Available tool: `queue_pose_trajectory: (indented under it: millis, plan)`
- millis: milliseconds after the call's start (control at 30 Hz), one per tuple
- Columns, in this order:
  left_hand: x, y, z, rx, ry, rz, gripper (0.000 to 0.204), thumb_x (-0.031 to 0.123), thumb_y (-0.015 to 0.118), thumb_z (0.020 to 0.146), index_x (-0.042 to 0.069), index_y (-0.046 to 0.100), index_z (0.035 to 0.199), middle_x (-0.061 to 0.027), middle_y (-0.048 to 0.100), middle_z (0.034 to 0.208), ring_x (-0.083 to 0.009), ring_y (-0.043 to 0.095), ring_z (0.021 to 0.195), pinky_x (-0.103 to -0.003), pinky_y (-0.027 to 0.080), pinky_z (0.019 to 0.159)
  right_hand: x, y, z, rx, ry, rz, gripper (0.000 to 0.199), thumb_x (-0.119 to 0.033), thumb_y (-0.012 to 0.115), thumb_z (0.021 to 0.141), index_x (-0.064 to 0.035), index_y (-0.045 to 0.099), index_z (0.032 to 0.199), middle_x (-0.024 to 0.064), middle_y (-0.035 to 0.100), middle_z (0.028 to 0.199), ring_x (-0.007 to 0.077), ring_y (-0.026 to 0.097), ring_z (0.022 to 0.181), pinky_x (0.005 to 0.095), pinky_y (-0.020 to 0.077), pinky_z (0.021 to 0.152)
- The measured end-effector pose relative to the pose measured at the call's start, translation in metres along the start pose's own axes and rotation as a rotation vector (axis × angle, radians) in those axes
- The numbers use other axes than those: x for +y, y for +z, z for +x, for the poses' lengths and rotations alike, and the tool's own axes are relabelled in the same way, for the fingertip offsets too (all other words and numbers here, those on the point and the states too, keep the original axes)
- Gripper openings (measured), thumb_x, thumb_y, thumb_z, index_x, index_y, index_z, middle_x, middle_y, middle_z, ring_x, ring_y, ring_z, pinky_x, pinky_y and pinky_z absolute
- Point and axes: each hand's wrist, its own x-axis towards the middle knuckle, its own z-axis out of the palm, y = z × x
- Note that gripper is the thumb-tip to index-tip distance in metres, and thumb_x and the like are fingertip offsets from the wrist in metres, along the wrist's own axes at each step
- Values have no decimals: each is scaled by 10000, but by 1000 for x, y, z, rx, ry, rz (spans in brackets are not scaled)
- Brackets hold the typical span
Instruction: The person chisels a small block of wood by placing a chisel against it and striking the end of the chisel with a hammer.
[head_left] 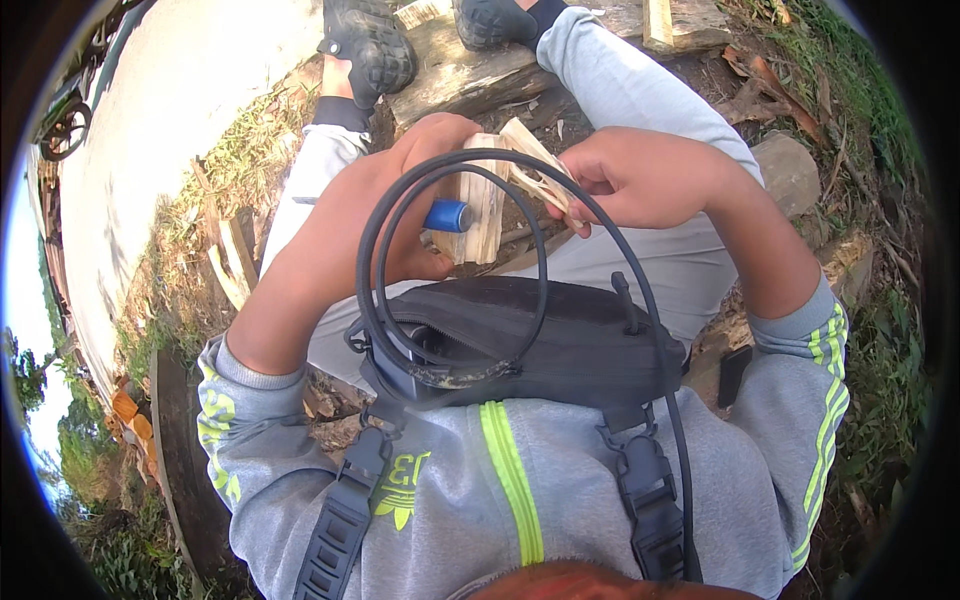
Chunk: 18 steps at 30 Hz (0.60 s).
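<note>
My left hand (405,215) is closed around a pale split piece of wood (483,220), held above my lap. In the same grip is a blue cylindrical handle (449,215), its end poking out toward the wood. A thin grey tip (305,200) shows on the other side of that hand; whether it belongs to the handle is hidden. My right hand (635,175) pinches a thin, splintered strip of wood (535,150) just right of the larger piece. The strip's upper end lies close against that piece; I cannot tell if they are still joined.
A black cable (364,230) loops in front of my hands from a black bag (560,325) at my waist. Beyond them lies a weathered log (460,70) by my black shoes (370,50). Split wood (235,260) lies at left, a stone (785,175) at right.
</note>
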Motion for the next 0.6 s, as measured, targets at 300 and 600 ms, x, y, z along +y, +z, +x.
queue_pose_trajectory:
  millis: [300, 600]
  plan:
    - [44, -49, -14, -38, 89, 109, 1045, -21, 893, 494, 93, 450, 1433, -148, 583, 1431, -399, 697, 1086, -442, 601, 815, -82, -23, -30, -173, 160, -394, 131, -178, 623, 986, -76, 697, 1022, 11, 770, 893, 207, 709, 795, 370, 531, 739]
    - [71, -84, -38, -5, 142, 202, 902, 73, 839, 630, 57, 460, 1449, -181, 580, 1431, -370, 716, 934, -437, 586, 755, -148, -24, -52, -139, 210, -573, 208, -223, 606, 967, -74, 750, 992, 61, 709, 788, 235, 699, 805, 414, 523, 811]
